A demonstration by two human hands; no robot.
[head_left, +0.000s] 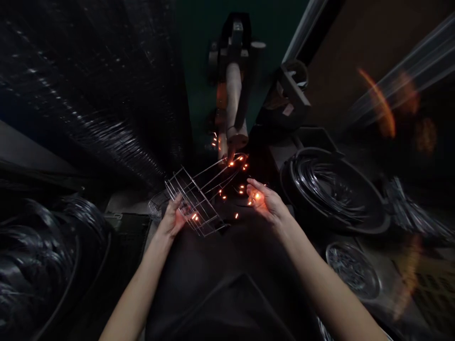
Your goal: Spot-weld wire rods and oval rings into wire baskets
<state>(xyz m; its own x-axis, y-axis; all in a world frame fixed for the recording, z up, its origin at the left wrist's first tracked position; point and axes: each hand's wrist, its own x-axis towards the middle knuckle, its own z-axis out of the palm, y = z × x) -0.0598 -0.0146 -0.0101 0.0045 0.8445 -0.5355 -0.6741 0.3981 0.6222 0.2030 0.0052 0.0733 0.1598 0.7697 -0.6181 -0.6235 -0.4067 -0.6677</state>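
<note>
My left hand [173,219] is closed around the side of a wire basket [194,196], a frame of thin metal rods held tilted. Its far end reaches under the electrode arm [234,104] of a spot welder, where bright orange sparks [241,158] fly. To the right of the basket, my right hand [265,202] has its fingers drawn together close to the welding point. Sparks glow in front of its fingertips, and whatever it may hold is too dark to make out. A dark apron [227,289] covers my lap below.
At right stands a round dark tub [382,222] of curved metal wires, with a bundle of rods [415,213] beside it. A metal bowl [375,286] of small metal pieces sits nearer me. Coils of wire [31,255] fill the lower left. Sparks fall around both hands.
</note>
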